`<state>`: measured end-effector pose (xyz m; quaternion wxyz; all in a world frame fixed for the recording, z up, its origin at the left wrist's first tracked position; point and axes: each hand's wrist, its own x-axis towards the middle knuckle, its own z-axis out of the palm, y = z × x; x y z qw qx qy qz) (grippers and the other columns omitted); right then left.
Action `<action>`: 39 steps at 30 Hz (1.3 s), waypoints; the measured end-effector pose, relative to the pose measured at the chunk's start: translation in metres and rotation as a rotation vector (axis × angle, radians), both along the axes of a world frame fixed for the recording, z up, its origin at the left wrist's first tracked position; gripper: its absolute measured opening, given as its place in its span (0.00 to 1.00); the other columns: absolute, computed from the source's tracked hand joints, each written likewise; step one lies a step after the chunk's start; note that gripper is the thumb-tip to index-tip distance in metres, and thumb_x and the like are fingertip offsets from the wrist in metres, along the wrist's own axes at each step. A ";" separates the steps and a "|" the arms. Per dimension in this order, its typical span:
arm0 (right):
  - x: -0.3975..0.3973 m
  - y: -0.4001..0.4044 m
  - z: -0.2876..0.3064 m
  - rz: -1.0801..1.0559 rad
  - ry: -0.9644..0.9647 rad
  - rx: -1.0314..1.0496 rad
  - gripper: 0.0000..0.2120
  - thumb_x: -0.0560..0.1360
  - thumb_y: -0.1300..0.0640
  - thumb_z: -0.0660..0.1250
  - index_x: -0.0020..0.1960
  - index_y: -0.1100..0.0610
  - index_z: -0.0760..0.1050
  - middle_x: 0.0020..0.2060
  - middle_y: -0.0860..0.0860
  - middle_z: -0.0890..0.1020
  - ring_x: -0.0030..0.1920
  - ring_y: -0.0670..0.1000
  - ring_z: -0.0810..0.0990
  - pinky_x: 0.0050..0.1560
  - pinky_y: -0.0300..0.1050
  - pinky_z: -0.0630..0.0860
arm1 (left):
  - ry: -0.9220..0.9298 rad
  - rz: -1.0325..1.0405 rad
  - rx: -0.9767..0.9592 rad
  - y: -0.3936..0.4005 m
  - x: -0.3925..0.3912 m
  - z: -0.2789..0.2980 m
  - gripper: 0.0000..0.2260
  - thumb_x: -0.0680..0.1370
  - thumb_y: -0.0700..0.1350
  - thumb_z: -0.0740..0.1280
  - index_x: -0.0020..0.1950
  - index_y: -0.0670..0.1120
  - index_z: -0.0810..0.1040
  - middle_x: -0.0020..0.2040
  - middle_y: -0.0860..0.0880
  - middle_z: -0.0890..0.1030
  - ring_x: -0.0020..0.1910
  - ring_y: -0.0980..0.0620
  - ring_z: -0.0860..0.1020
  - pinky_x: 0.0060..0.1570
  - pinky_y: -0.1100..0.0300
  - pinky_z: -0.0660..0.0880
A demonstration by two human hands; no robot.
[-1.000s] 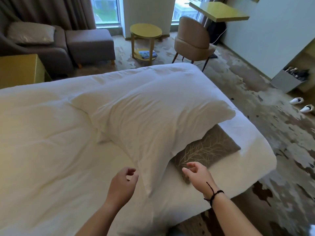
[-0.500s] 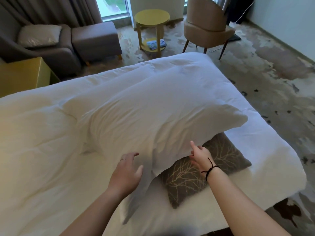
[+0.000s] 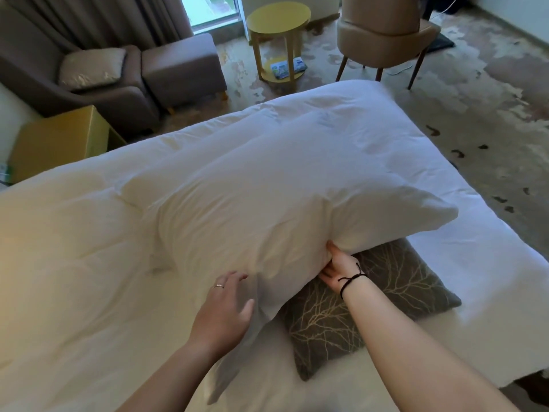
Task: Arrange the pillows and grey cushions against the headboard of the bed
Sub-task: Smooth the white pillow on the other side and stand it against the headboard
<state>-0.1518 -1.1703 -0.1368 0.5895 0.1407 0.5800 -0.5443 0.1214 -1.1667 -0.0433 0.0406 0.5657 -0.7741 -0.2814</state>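
A big white pillow [image 3: 267, 209] lies across the white bed [image 3: 74, 263], partly on top of a grey cushion [image 3: 386, 298] with a pale branch pattern. My right hand [image 3: 337, 267] grips the pillow's near edge, thumb on top and fingers tucked under it, just above the cushion. My left hand [image 3: 227, 310], with a ring, has spread fingers resting against the pillow's near left corner. The headboard is out of view.
Beyond the bed stand a yellow nightstand [image 3: 59, 141], a brown armchair with a shiny cushion [image 3: 92, 68], a brown ottoman [image 3: 181, 63], a round yellow side table [image 3: 277, 19] and a tan chair [image 3: 386, 34]. Patterned carpet lies to the right.
Both hands have reached forward from in front of the pillow to it. The right hand now grips its near edge and the left touches its corner. The view has moved closer.
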 end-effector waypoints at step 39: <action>0.147 -0.021 0.184 1.606 2.288 -0.291 0.08 0.76 0.53 0.61 0.52 0.54 0.73 0.51 0.54 0.78 0.52 0.59 0.75 0.52 0.56 0.66 | -0.244 -0.067 -0.425 -0.042 0.039 0.059 0.02 0.69 0.42 0.64 0.37 0.49 0.74 0.36 0.49 0.78 0.40 0.44 0.78 0.38 0.54 0.63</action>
